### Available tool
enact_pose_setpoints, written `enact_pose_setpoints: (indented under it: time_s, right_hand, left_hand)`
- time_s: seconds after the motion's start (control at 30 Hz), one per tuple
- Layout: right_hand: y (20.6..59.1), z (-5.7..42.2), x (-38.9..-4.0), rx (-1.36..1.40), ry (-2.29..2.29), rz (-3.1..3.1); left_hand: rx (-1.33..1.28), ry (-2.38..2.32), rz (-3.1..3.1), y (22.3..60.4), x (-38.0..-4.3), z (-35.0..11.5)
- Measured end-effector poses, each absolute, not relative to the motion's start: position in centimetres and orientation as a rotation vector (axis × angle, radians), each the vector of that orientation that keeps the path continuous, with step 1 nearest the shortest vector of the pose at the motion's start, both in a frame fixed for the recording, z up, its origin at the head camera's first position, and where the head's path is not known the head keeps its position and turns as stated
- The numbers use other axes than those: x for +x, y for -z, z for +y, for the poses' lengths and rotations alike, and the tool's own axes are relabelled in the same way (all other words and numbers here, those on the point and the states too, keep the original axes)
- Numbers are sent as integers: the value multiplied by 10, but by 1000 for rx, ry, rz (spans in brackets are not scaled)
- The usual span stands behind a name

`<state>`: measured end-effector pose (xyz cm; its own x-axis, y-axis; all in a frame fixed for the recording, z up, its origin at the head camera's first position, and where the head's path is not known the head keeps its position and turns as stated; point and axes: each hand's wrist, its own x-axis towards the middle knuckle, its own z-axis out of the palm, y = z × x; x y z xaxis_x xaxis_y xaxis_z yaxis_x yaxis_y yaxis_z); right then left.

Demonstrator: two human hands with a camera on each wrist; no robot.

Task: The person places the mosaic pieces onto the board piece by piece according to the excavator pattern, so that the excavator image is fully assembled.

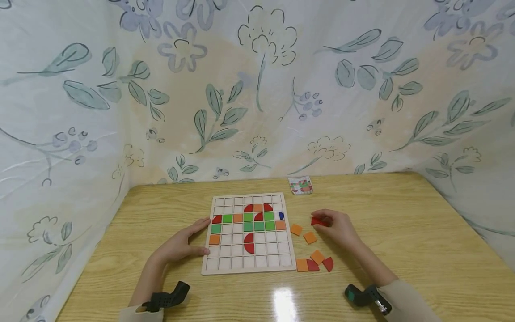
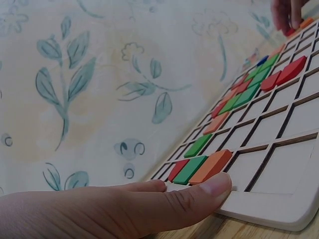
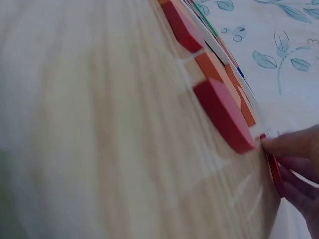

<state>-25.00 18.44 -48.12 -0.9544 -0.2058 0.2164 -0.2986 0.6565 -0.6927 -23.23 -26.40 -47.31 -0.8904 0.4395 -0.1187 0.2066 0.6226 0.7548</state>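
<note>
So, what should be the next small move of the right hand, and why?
Probably the right hand should carry its red piece left to an empty cell of the board: it pinches the piece beside the board, other red pieces already sit in cells, and the left hand rests against the board's left edge.

Cannot make out the details of the card [image 1: 301,185], right of centre in the head view; can see only part of the right hand [image 3: 299,145] at the right wrist view's right edge, with the red piece [image 3: 275,174] partly hidden.
</note>
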Motion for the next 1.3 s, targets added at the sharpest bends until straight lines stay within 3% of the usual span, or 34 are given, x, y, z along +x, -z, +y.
enact_pose_setpoints:
  time_s: [0.57,1.3]
  right_hand:
    - [460,165,-262,876,-1227,-2714]
    - [450,18,-247,1440,-1208,-2613]
  left_hand:
    - [527,-1148,2553,475,-231,-266]
    - [513,-1126,2576,474,-231,-263]
